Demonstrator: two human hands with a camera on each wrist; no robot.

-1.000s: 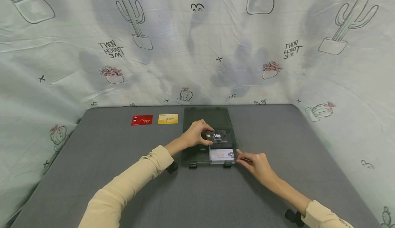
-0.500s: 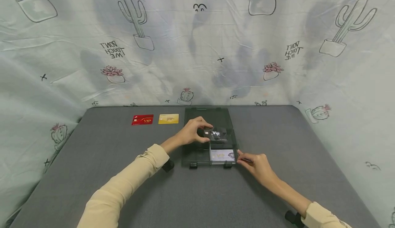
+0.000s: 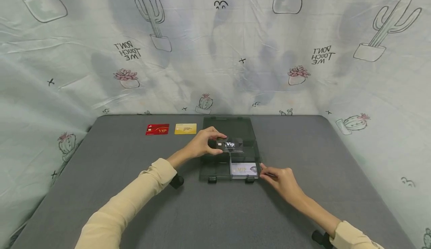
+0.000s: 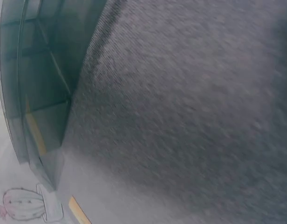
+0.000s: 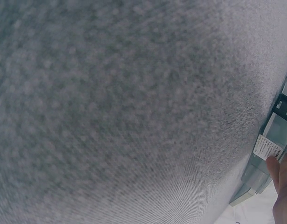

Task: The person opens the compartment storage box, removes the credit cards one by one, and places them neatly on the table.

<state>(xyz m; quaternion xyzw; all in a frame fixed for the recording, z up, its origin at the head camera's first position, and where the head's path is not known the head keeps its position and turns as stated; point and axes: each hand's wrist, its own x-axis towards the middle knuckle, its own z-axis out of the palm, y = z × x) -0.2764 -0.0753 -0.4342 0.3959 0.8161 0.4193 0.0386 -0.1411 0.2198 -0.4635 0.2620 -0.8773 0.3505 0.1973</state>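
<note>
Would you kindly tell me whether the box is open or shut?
The box is open: its lid is folded back on the far side, and the white card shows uncovered inside.

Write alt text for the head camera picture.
A person's left hand holds a black Vip card over an open, dark see-through box, while the right hand touches the box's right side. A white card lies inside it at near right; a red card and a yellow card lie left of the box.

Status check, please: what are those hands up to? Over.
Left hand pinches black card above open box. Right hand touches box's right side. Red card, yellow card left of box. Nothing seen blocking black card.
</note>
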